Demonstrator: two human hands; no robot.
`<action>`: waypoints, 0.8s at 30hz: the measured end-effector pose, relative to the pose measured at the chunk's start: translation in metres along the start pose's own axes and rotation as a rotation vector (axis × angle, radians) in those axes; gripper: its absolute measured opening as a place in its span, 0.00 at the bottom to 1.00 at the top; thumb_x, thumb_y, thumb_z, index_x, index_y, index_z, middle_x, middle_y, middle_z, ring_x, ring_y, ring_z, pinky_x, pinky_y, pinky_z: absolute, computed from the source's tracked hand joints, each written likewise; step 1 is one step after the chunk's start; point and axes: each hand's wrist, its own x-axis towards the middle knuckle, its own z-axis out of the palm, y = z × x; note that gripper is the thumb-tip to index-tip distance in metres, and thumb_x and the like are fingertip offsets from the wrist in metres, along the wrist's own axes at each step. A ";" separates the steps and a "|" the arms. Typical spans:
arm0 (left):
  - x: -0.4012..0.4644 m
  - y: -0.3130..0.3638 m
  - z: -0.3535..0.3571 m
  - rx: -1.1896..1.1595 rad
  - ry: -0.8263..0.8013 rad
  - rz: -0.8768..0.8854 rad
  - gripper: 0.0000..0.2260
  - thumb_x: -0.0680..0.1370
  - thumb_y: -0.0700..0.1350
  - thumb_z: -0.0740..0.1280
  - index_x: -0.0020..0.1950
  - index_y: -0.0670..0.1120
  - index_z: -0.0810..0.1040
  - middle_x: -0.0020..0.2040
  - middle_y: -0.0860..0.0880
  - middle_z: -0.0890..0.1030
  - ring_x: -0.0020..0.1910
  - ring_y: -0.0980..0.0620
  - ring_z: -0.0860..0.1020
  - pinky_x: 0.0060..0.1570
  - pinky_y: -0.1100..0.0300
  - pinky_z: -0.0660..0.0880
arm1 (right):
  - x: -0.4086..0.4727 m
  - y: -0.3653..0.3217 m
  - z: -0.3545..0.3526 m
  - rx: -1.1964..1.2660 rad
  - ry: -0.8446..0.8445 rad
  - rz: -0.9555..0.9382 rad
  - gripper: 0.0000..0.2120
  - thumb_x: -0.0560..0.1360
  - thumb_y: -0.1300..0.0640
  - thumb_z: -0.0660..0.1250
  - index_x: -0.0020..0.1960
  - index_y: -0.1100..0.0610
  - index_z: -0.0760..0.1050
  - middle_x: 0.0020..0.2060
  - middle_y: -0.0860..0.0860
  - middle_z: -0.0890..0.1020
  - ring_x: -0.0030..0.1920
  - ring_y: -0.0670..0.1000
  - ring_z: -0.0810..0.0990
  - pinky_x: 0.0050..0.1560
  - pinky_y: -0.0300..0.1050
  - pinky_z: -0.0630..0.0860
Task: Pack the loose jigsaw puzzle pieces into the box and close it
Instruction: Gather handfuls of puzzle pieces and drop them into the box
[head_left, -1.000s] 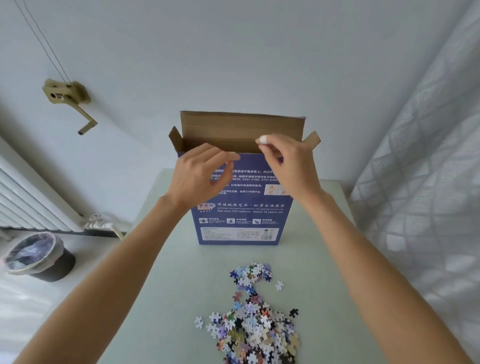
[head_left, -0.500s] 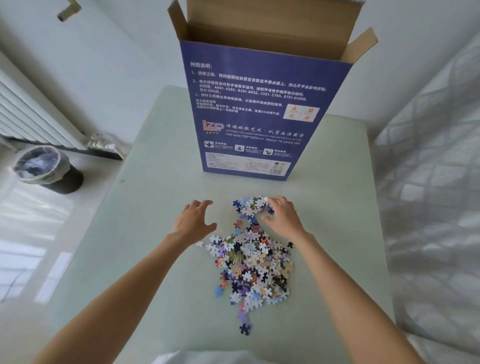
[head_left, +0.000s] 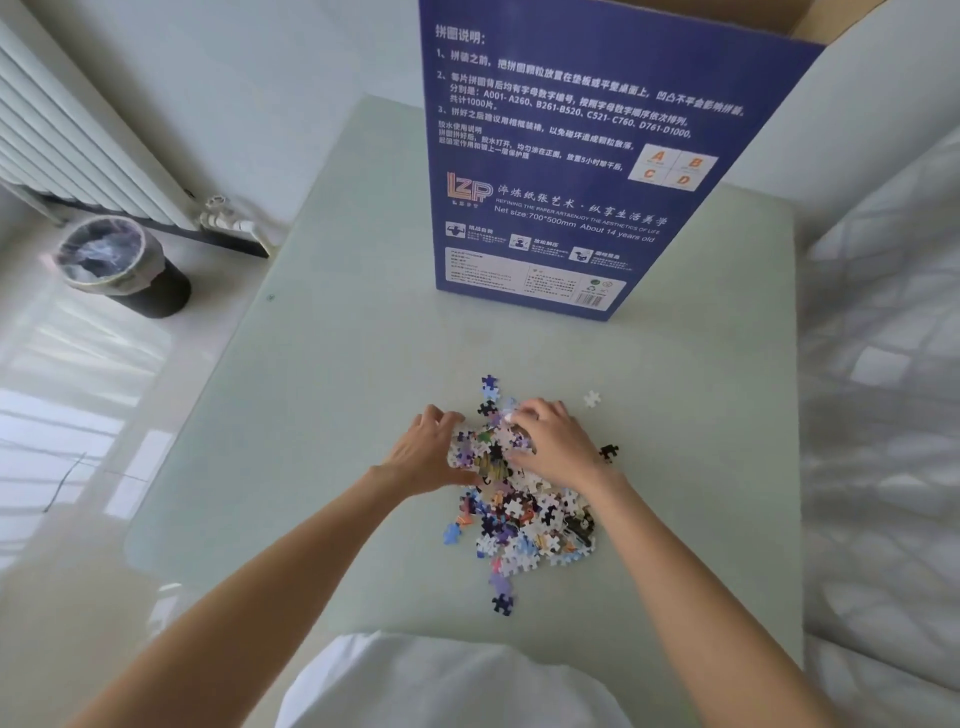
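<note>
Both hands have closed in on the far end of the heap. On the table (head_left: 332, 364), the blue puzzle box (head_left: 571, 156) stands upright near the far edge. A lined bin (head_left: 122, 265) sits on the floor left. Jigsaw pieces (head_left: 524, 514) lie heaped mid-table; left hand (head_left: 423, 457) and right hand (head_left: 553, 441) curl fingers around them.

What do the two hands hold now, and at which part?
Both hands, left hand and right hand, cup the far end of the puzzle pieces between them.
</note>
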 end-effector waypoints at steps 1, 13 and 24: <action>0.000 0.005 0.004 0.016 -0.001 0.012 0.41 0.67 0.62 0.72 0.72 0.48 0.60 0.65 0.45 0.64 0.62 0.48 0.67 0.62 0.56 0.69 | -0.010 -0.001 0.004 0.065 0.010 0.007 0.26 0.74 0.48 0.66 0.70 0.53 0.65 0.67 0.51 0.67 0.67 0.51 0.65 0.67 0.47 0.65; 0.004 0.030 0.025 -0.041 0.078 0.004 0.36 0.65 0.60 0.75 0.68 0.52 0.65 0.60 0.49 0.72 0.60 0.48 0.70 0.57 0.56 0.70 | -0.060 0.003 0.024 0.010 0.290 0.186 0.33 0.70 0.43 0.70 0.70 0.53 0.64 0.70 0.53 0.64 0.71 0.55 0.60 0.68 0.57 0.61; -0.009 0.031 0.025 -0.252 0.119 0.019 0.27 0.68 0.50 0.75 0.64 0.47 0.71 0.55 0.47 0.76 0.50 0.50 0.77 0.52 0.57 0.75 | -0.044 -0.006 0.031 0.138 0.216 0.212 0.32 0.70 0.47 0.70 0.70 0.56 0.64 0.63 0.52 0.72 0.62 0.53 0.69 0.61 0.45 0.70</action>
